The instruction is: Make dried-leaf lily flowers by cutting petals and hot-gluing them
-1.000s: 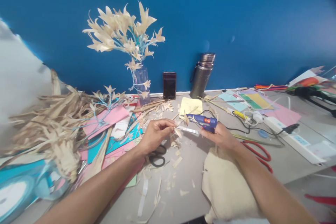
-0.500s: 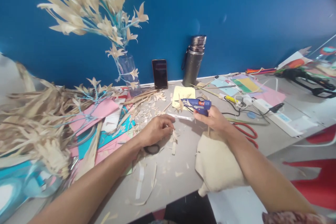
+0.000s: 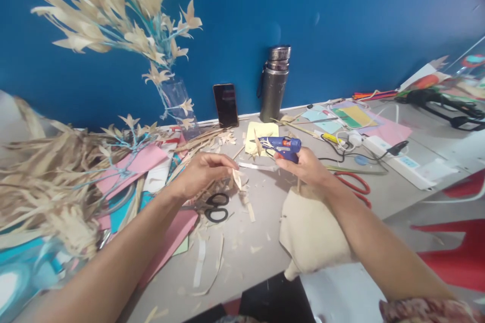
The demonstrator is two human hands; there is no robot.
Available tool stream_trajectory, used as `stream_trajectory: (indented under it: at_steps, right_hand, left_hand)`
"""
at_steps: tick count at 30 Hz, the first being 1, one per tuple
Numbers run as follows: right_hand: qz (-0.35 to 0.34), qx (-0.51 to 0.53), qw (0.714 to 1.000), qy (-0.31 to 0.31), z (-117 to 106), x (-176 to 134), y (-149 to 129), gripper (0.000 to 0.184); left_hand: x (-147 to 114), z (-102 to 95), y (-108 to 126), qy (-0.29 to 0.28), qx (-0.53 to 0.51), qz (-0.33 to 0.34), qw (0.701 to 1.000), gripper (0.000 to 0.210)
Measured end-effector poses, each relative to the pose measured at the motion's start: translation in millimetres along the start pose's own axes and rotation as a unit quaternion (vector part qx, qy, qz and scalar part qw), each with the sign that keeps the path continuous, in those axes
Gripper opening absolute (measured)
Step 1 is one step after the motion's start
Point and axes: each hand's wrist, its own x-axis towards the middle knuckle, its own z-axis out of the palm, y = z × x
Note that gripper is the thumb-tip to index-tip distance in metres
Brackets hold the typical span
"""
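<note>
My right hand is wrapped round a blue glue gun, its nozzle pointing left over a yellow paper. Near the nozzle a pale husk piece shows; whether it touches the gun I cannot tell. Between the fingertips of my left hand is a small pale husk petal. Black-handled scissors lie on the table just below that hand. Under my right forearm sits a cream cloth bundle. Husk scraps are scattered between the hands.
A vase of husk flowers stands at the back left, above a heap of dry husks. A phone and a steel flask are against the blue wall. Red-handled scissors and a power strip lie on the right.
My left hand has lifted slightly and moved left, with the husk petal now showing at its fingertips. The black scissors are more uncovered. My right hand keeps hold of the glue gun.
</note>
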Motion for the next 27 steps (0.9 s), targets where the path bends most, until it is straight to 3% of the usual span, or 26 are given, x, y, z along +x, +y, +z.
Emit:
stream_trajectory:
  at_steps: [4, 6, 9, 14, 18, 22, 24, 27]
  right_hand:
    - [-0.019, 0.047, 0.997, -0.054, -17, -4, -19, 0.036]
    - [-0.035, 0.031, 0.996, -0.074, -25, -4, -29, 0.035]
    - [-0.036, -0.024, 0.997, -0.068, -28, -4, -36, 0.033]
    - [-0.003, -0.052, 0.998, -0.027, -7, -7, -33, 0.036]
    - [-0.001, -0.142, 0.990, -0.015, 11, -11, -25, 0.028]
    - [-0.037, -0.283, 0.956, 0.061, 13, -9, -16, 0.021]
    - [-0.026, -0.256, 0.962, 0.094, 9, -8, -14, 0.019]
    - [0.045, -0.031, 0.996, 0.075, 12, -8, -18, 0.022]
  left_hand:
    - [-11, -1.5, 22, -0.097, -0.054, 0.039, 0.993, 0.012]
    - [-12, -5.4, 27, -0.072, -0.066, 0.047, 0.994, 0.011]
    - [-10, -11.0, 24, -0.020, -0.120, 0.003, 0.993, 0.009]
    - [-13, -11.3, 14, 0.033, -0.267, -0.054, 0.962, 0.010]
    - [-22, -7.6, 21, 0.025, -0.330, -0.042, 0.943, 0.011]
    - [-21, -3.7, 23, 0.032, -0.347, -0.031, 0.937, 0.010]
    - [-17, 0.0, 22, 0.037, -0.354, -0.034, 0.934, 0.008]
    - [-9, 9.0, 21, 0.041, -0.396, -0.032, 0.917, 0.008]
